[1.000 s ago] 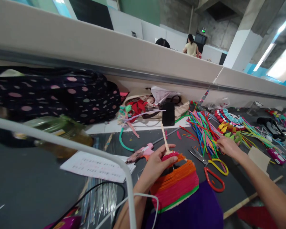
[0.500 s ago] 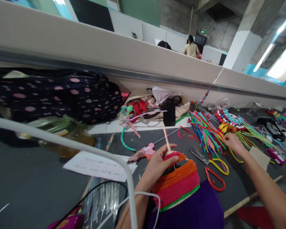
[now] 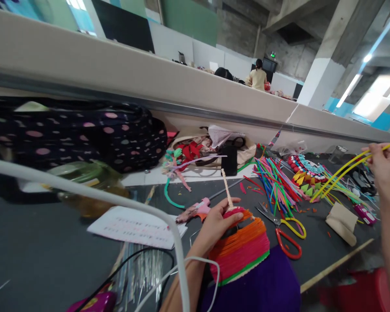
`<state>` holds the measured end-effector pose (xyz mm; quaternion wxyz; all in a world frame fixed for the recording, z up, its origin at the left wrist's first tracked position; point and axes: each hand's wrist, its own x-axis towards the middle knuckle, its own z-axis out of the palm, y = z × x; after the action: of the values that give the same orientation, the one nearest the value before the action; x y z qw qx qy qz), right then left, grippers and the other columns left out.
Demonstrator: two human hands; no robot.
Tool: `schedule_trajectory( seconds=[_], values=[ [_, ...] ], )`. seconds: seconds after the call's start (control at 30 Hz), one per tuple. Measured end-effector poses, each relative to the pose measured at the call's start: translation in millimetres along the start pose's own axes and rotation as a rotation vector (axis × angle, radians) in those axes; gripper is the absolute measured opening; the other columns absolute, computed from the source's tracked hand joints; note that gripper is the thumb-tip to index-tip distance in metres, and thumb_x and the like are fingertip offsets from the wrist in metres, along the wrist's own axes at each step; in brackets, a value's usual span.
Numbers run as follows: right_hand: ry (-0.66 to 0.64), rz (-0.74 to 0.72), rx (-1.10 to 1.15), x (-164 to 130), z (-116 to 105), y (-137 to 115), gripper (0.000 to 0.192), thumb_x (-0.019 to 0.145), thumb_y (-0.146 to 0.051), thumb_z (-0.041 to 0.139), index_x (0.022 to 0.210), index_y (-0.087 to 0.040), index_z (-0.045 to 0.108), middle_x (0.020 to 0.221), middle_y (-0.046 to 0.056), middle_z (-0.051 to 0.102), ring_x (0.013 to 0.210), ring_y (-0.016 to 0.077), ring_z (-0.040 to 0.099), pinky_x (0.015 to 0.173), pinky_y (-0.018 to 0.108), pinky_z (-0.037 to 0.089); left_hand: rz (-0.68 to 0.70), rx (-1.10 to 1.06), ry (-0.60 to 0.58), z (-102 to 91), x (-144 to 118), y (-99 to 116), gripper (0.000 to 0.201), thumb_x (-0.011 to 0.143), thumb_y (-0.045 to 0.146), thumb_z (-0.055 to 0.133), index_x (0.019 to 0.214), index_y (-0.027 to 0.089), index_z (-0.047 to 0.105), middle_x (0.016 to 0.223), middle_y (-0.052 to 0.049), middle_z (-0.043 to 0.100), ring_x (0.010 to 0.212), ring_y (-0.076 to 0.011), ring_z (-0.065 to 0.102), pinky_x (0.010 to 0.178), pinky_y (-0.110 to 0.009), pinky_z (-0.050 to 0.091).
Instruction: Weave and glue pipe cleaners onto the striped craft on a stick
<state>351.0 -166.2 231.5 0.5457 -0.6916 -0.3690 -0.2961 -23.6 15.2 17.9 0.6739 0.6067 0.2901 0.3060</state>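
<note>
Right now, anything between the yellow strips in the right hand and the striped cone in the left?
Nothing blocks it in the air. Below the path, on the table, lie the scissors and the pile of coloured strips; yellow strips, striped cone.

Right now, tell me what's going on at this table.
A person is doing craft work. The left hand grips the top of a striped fan-shaped piece by its stick. The right hand holds yellow strips lifted above the pile of coloured strips. Scissors and a glue gun lie on the dark table.
</note>
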Motion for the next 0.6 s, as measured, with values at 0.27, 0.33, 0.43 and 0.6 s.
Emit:
schedule_trajectory(
  seconds=[0.27,0.33,0.43,0.6],
  values=[
    [-0.373,-0.074,-0.009,-19.4,54.0,-34.5,0.018,0.080,-0.041,0.061,0.077,-0.023,0.059,0.071,0.004,0.068,0.051,0.0155,0.056,0.052,0.030,0.045,0.036,-0.029,-0.006,0.7,1.1,-3.0,0.049,0.066,0.033,0.076,0.108,0.017,0.058,0.080,-0.002,0.067,0.072,-0.0179,0.064,0.068,-0.029,0.049],
    [-0.473,-0.091,-0.032,-43.4,87.7,-24.3,0.021,0.080,-0.040,0.058,0.073,-0.021,0.060,0.064,0.002,0.066,0.049,0.0144,0.055,0.055,0.028,0.043,0.044,-0.019,-0.002,0.2,2.4,-5.2,0.049,0.065,0.033,0.076,0.108,0.017,0.059,0.081,-0.002,0.067,0.073,-0.0182,0.064,0.069,-0.029,0.049],
    [-0.577,-0.059,-0.073,-74.3,127.1,-7.7,0.025,0.080,-0.041,0.055,0.072,-0.018,0.062,0.059,0.001,0.064,0.052,0.0153,0.056,0.057,0.027,0.041,0.055,-0.003,0.007,-0.8,4.1,-8.0,0.049,0.064,0.033,0.077,0.106,0.016,0.060,0.079,-0.003,0.068,0.072,-0.0186,0.064,0.067,-0.029,0.049],
    [-0.603,0.012,-0.071,-77.8,148.1,3.4,0.035,0.088,-0.042,0.043,0.084,-0.016,0.066,0.068,0.004,0.070,0.056,0.0159,0.058,0.059,0.025,0.040,0.024,-0.020,-0.006,-0.6,1.8,-4.3,0.050,0.064,0.035,0.077,0.107,0.017,0.059,0.078,-0.003,0.068,0.071,-0.0183,0.064,0.066,-0.029,0.049]
  ],
)
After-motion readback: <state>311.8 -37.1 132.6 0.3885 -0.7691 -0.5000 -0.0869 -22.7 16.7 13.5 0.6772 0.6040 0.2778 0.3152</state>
